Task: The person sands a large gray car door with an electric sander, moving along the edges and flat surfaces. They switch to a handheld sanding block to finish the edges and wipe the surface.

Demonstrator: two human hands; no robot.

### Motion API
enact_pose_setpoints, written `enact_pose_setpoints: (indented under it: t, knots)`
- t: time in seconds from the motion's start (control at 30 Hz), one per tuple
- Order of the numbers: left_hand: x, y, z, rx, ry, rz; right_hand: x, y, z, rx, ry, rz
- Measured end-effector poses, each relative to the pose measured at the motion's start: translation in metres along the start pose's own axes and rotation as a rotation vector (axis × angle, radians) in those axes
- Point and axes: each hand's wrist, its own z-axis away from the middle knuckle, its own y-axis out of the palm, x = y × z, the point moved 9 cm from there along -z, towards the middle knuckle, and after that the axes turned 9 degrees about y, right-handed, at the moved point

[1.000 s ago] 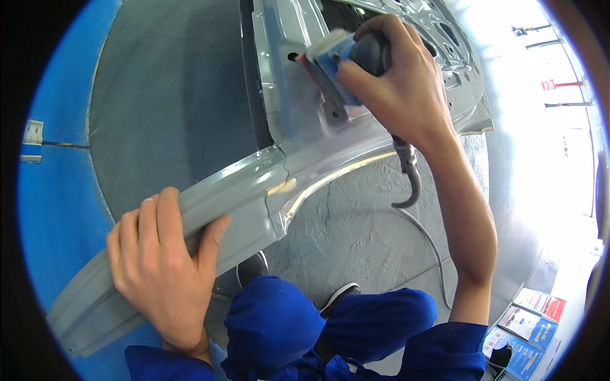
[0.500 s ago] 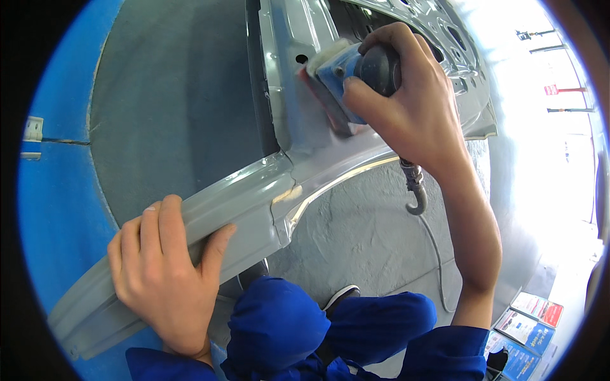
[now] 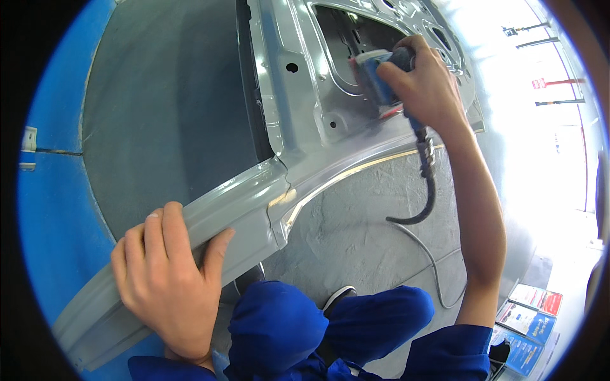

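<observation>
My right hand (image 3: 438,92) is wrapped round an air sander (image 3: 380,79) with a blue body and a dark rounded top. The sander, blurred by motion, is over the grey car body panel (image 3: 305,124), beside its large opening and above the wheel-arch curve; whether its pad touches the metal is hard to tell. An air hose (image 3: 431,190) hangs from the tool. At the lower left, my left hand (image 3: 168,279) grips the long grey sill (image 3: 241,197), fingers over its upper edge and thumb on the nearer side. Bare tan patches (image 3: 283,198) mark the sill's joint with the panel.
A thin grey cable or hose (image 3: 438,279) trails over the grey floor (image 3: 356,235). My blue-clad knees (image 3: 276,324) are just below the sill. Printed boards (image 3: 524,327) stand at the lower right. Blue flooring (image 3: 57,209) lies along the left.
My right hand has carried the sander right along the panel, uncovering holes that it hid before. The hose swung with it. My left hand stays on the sill.
</observation>
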Motion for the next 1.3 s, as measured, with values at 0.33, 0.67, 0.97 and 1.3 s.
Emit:
enact_pose_setpoints:
  t: [0.33,0.67,0.97,1.3]
  knots:
    - [0.005,0.002,0.005,-0.031,-0.012,0.016,0.039,0.006,0.023,0.112,-0.017,-0.069]
    - [0.005,0.002,0.007,-0.024,-0.014,-0.008,0.046,0.003,0.042,0.228,-0.143,-0.018]
    - [0.0,-0.001,0.0,0.001,-0.028,0.038,-0.005,-0.002,0.009,0.23,-0.037,0.121]
    - [0.0,-0.008,0.001,-0.083,0.036,0.075,-0.029,-0.012,0.009,0.342,0.057,0.312]
